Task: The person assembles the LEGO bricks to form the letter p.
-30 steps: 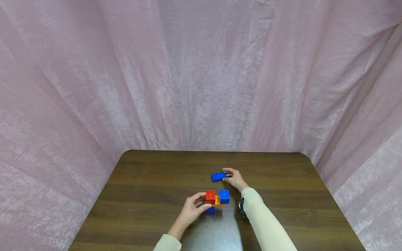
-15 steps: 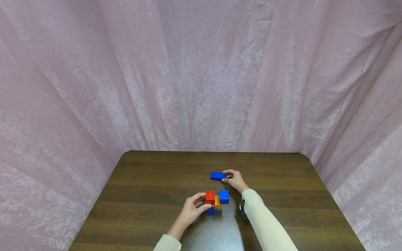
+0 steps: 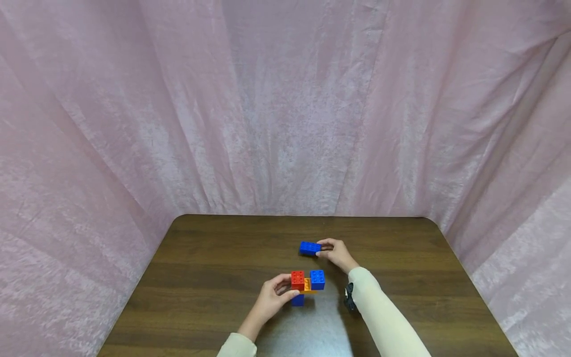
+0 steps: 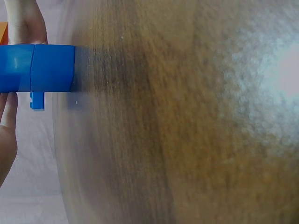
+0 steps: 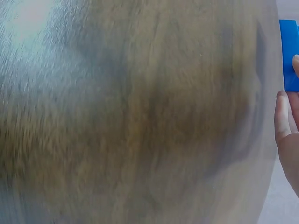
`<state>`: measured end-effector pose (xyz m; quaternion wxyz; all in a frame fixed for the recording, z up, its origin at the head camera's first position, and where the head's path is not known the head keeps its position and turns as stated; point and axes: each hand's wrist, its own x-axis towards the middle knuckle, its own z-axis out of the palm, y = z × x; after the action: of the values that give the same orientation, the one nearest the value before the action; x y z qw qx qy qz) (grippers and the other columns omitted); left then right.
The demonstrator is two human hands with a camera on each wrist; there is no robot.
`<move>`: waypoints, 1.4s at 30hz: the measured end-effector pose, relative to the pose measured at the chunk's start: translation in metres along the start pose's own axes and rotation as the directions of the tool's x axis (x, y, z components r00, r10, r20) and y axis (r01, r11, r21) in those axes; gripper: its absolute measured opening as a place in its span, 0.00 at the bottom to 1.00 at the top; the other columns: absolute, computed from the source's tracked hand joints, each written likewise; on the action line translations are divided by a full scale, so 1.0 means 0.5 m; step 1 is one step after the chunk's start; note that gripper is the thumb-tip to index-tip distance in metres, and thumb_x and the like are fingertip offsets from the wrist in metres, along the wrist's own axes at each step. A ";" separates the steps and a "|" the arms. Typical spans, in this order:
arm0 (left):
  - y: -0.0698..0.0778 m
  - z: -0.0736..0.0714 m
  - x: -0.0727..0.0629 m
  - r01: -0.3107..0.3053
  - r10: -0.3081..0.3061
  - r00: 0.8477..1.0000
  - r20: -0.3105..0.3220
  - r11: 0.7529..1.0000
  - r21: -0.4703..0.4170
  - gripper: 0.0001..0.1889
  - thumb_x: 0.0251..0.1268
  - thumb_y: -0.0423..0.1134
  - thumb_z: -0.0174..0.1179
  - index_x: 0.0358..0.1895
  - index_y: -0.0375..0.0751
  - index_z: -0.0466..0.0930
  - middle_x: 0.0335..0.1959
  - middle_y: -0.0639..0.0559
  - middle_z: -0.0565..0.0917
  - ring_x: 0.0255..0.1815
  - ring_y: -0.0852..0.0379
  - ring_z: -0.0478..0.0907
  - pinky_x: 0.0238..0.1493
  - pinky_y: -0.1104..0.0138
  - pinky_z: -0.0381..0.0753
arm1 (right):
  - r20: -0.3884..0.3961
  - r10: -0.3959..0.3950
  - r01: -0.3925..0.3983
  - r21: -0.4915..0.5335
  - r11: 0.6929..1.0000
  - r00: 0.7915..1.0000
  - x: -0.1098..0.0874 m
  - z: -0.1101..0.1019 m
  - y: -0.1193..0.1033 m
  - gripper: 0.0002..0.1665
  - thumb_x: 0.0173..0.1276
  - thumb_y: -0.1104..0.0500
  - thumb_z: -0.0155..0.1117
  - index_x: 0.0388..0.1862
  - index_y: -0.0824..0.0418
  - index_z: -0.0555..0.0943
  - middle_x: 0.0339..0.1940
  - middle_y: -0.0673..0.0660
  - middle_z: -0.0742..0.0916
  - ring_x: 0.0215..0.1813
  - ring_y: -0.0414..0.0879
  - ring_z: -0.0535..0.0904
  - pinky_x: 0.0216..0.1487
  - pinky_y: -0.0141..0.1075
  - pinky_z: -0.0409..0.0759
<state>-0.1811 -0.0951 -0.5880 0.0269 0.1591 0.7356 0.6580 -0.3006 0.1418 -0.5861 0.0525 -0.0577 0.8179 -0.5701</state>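
My left hand [image 3: 271, 297] grips a small toy-brick build between thumb and fingers. In it a red brick [image 3: 297, 279] and a square blue brick [image 3: 317, 279] sit side by side on an orange brick [image 3: 308, 284], with a lower blue brick [image 3: 297, 300] underneath. Farther forward, my right hand [image 3: 337, 254] pinches the right end of a long blue brick [image 3: 310, 248], studs up. The right wrist view shows this long brick [image 5: 289, 56] at its right edge, fingertips against it. Blue brick sides [image 4: 51, 68] fill the left edge of the left wrist view.
Both hands work over a brown wood-grain table [image 3: 214, 258] with a glare patch near the front. Pink velvety curtains [image 3: 285, 109] enclose its back and sides. A dark band [image 3: 350, 296] sits at the right wrist, by the pale sleeve [image 3: 388, 312].
The long blue brick in my right hand has turned slightly and shifted a little away from me. The right forearm has moved a bit right. My left hand and its build have hardly moved.
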 end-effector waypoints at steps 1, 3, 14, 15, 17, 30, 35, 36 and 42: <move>0.001 0.000 0.000 0.006 -0.006 1.000 0.000 1.000 -0.001 0.18 0.57 0.35 0.68 0.51 0.34 0.79 0.49 0.40 0.83 0.51 0.50 0.80 0.55 0.61 0.79 | 0.008 0.003 -0.003 0.014 1.000 1.000 -0.001 -0.003 -0.001 0.18 0.58 0.69 0.70 0.48 0.70 0.81 0.45 0.66 0.85 0.49 0.59 0.81 0.42 0.36 0.82; 0.002 0.000 0.000 0.015 -0.015 1.000 -0.001 1.000 0.003 0.18 0.57 0.35 0.68 0.51 0.34 0.79 0.49 0.40 0.83 0.51 0.51 0.81 0.55 0.61 0.79 | 0.020 -0.002 0.002 0.020 1.000 1.000 -0.002 -0.009 -0.003 0.18 0.58 0.69 0.70 0.48 0.70 0.81 0.46 0.66 0.85 0.50 0.59 0.81 0.43 0.37 0.82; 0.016 0.003 0.000 0.033 -0.033 0.999 -0.005 0.999 0.015 0.17 0.58 0.30 0.67 0.51 0.32 0.78 0.49 0.38 0.82 0.52 0.45 0.80 0.56 0.57 0.78 | 0.043 -0.007 0.006 0.038 0.999 0.999 -0.020 -0.032 -0.020 0.20 0.58 0.67 0.71 0.50 0.72 0.80 0.46 0.67 0.85 0.48 0.56 0.82 0.46 0.38 0.83; 0.020 0.004 -0.001 0.030 -0.030 1.000 -0.002 0.999 0.014 0.17 0.58 0.29 0.66 0.51 0.31 0.78 0.49 0.37 0.82 0.52 0.44 0.80 0.56 0.56 0.78 | 0.046 -0.011 0.009 0.044 0.999 0.999 -0.021 -0.033 -0.021 0.20 0.58 0.67 0.71 0.50 0.72 0.80 0.46 0.67 0.85 0.48 0.55 0.82 0.46 0.37 0.83; 0.026 0.004 -0.002 0.032 -0.032 0.999 0.000 0.999 0.010 0.17 0.58 0.29 0.66 0.51 0.30 0.78 0.49 0.36 0.82 0.52 0.42 0.79 0.57 0.54 0.77 | 0.054 -0.028 0.025 0.049 0.998 0.998 -0.023 -0.036 -0.024 0.21 0.58 0.67 0.71 0.50 0.72 0.79 0.45 0.67 0.85 0.47 0.54 0.82 0.45 0.36 0.83; 0.005 0.001 0.005 0.009 -0.009 1.000 -0.005 1.000 -0.009 0.17 0.58 0.31 0.67 0.51 0.33 0.79 0.49 0.39 0.83 0.51 0.50 0.81 0.56 0.58 0.78 | 0.134 -0.110 0.099 0.085 0.992 0.985 -0.048 -0.056 -0.074 0.22 0.61 0.65 0.70 0.53 0.72 0.78 0.50 0.68 0.83 0.51 0.57 0.80 0.49 0.35 0.82; 0.032 0.001 0.001 0.002 -0.002 1.000 -0.004 1.000 0.007 0.17 0.58 0.29 0.66 0.51 0.30 0.78 0.48 0.36 0.82 0.51 0.48 0.81 0.56 0.53 0.77 | 0.193 -0.166 0.143 0.127 0.982 0.967 -0.075 -0.062 -0.126 0.22 0.62 0.68 0.67 0.54 0.76 0.76 0.49 0.73 0.82 0.52 0.64 0.78 0.46 0.31 0.82; 0.041 0.002 -0.001 0.004 -0.004 1.000 -0.002 1.000 0.011 0.17 0.58 0.29 0.66 0.50 0.30 0.78 0.48 0.35 0.82 0.51 0.47 0.81 0.56 0.53 0.77 | 0.200 -0.172 0.149 0.125 0.981 0.964 -0.081 -0.063 -0.136 0.22 0.62 0.68 0.67 0.54 0.76 0.76 0.49 0.73 0.82 0.52 0.65 0.78 0.46 0.31 0.82; 0.067 0.004 -0.010 -0.006 0.006 1.000 0.002 1.000 0.027 0.17 0.59 0.32 0.67 0.50 0.29 0.78 0.48 0.35 0.82 0.51 0.46 0.80 0.55 0.54 0.77 | 0.220 -0.190 0.172 0.099 0.980 0.957 -0.107 -0.067 -0.163 0.22 0.63 0.67 0.67 0.54 0.75 0.77 0.48 0.72 0.83 0.51 0.63 0.78 0.46 0.29 0.81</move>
<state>-0.1691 -0.0919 -0.5562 0.0235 0.1622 0.7440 0.6478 -0.2500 0.1531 -0.4969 0.0963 -0.1953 0.7745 -0.5940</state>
